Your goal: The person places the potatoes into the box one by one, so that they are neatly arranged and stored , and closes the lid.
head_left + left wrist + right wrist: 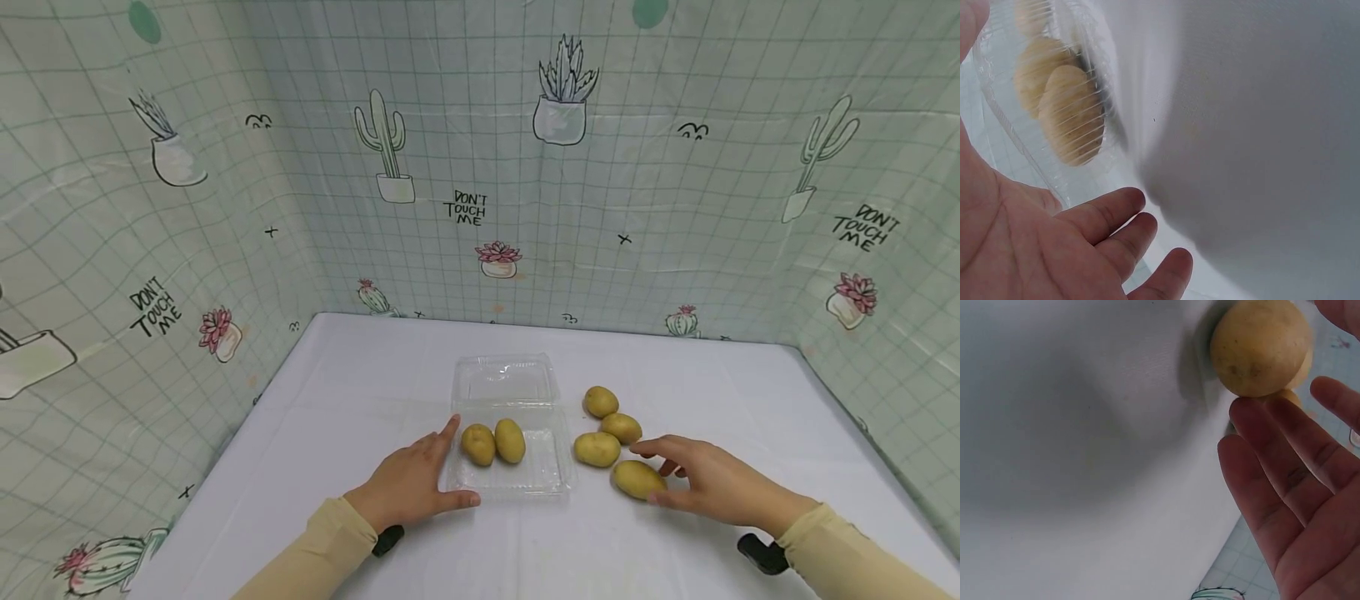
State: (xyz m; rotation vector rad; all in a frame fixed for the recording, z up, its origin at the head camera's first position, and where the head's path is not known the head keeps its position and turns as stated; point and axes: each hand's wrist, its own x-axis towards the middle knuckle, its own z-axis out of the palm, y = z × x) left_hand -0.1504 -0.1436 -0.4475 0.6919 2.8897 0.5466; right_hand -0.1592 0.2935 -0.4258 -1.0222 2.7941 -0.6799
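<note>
R. hand (708, 479): released, fingers arched over near potato (636, 481), thumb at its near-right side; no firm hold visible, contact unclear. L. hand (408, 483): released, fingers spread, thumb and index at left rim of box (547, 477); pressure can't be told.

Location: near potato lies on table (405, 375), right of box, nearest of the loose group. Left potato (597, 449), mid potato (622, 428) and far potato (601, 402) lie beyond it. Boxed potatoes (478, 445), qty 2, sit side by side in left part of base; lid (504, 382) folded back on far side.

Step in hand, as judged: pick-up of near potato. Recs:
1. Close thumb vs. fingers across the narrow width, approx. mid-length; rounded skin may roll if pinched at an end.
2. Lift straight up before going left, so left potato isn't knocked.
3. Set down gently in bare right part of base, next to boxed pair; don't drop.
4. L. hand to steady rim lightly; thin clear plastic would likely flex or slide if pushed.
</note>
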